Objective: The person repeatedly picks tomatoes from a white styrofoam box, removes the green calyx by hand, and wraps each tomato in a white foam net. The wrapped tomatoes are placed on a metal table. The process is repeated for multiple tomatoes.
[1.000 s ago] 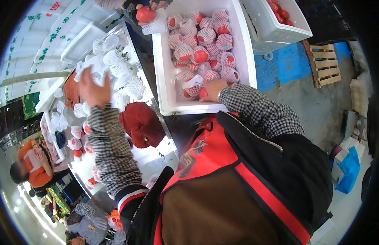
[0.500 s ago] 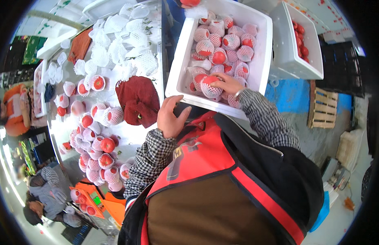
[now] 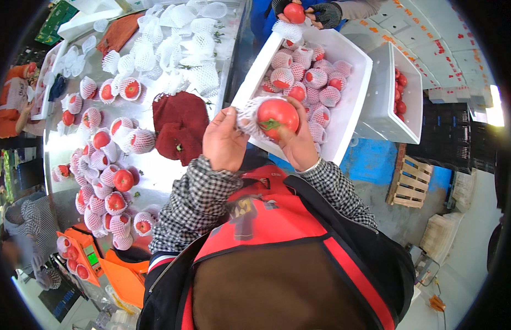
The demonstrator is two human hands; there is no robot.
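Observation:
A red tomato [image 3: 279,113] with a green calyx is gripped in my right hand [image 3: 301,144], held over the near edge of the white foam box [image 3: 353,98]. My left hand [image 3: 224,142] pinches a white foam net sleeve [image 3: 247,116] at the tomato's left side. Most of the tomato's face is bare; how far the sleeve reaches behind it is hidden. Inside the box lie several tomatoes in foam nets [image 3: 316,78]. A dark red cloth [image 3: 180,125] rests on the metal table just left of my left hand.
Netted tomatoes [image 3: 116,202] and loose foam nets [image 3: 170,52] lie on the metal table [image 3: 156,179]. Across the box, a co-worker's gloved hands [image 3: 326,15] hold another tomato. A second white box [image 3: 383,88] with tomatoes stands right. An orange scale [image 3: 82,250] is lower left.
My right hand has lifted a netted tomato out of the box toward me. My left hand has closed on its foam net, and more of the tomato shows bare.

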